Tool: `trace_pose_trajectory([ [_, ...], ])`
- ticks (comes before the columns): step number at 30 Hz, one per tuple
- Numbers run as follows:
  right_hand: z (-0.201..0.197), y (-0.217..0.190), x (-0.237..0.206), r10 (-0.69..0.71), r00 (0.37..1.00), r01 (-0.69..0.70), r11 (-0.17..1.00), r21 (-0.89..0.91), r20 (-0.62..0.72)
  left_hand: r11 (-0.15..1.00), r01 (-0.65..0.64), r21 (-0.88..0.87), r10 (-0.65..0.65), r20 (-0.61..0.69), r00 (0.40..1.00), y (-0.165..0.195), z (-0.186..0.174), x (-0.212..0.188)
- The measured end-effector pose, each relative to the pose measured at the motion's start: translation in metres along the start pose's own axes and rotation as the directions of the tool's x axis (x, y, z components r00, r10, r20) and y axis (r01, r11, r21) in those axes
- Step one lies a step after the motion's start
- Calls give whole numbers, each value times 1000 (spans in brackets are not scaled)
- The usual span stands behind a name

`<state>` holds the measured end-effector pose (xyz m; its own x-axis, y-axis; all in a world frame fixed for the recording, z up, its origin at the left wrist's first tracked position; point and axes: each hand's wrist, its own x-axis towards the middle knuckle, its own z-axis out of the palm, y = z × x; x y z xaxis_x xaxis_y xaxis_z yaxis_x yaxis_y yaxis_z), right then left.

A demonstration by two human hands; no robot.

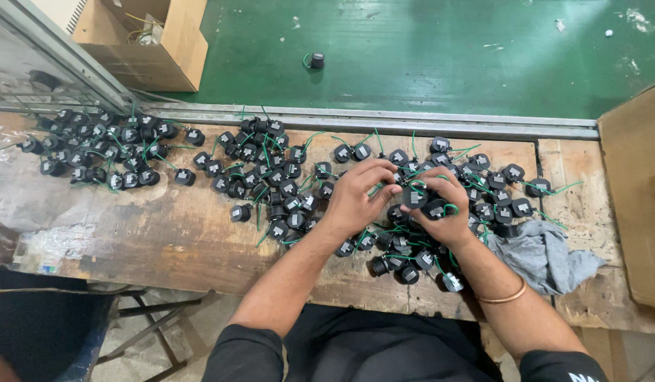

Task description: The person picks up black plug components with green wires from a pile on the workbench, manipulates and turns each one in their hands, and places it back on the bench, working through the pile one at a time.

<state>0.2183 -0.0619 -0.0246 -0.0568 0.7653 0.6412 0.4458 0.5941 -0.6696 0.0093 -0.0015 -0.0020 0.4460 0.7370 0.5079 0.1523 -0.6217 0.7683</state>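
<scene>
While both hands met over the middle of the heap, the right hand was closed around a small black round part with a green wire looping out beside the thumb. How much of that part sat inside the palm could not be told, since the fingers covered most of it. The left hand reached in from the other side, its fingertips pinched at the top of the same part; whether they gripped the part itself or only a wire was too small to make out.

Just under and all around the grip lay the pile of black parts, tangled with green leads, several half buried beneath the wrists. Further out on the left-hand side, a second cluster sat apart on the worn wooden bench. Just beyond the right wrist, with its thin bangle, a grey cloth lay crumpled. Away past the bench edge, one stray part rested on the green floor, and a cardboard box was cut off by the frame's top, its contents barely seen.
</scene>
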Motion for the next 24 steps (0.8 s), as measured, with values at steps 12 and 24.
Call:
trace_pose_trajectory([
  [12, 0, 19, -8, 258, 962, -92, 614, 784, -89, 888, -252, 385, 24, 509, 860, -15, 16, -11],
  [24, -8, 15, 1, 395, 914, -207, 258, 944, 93, 841, -221, 494, -188, 650, 737, -3, 13, -6],
])
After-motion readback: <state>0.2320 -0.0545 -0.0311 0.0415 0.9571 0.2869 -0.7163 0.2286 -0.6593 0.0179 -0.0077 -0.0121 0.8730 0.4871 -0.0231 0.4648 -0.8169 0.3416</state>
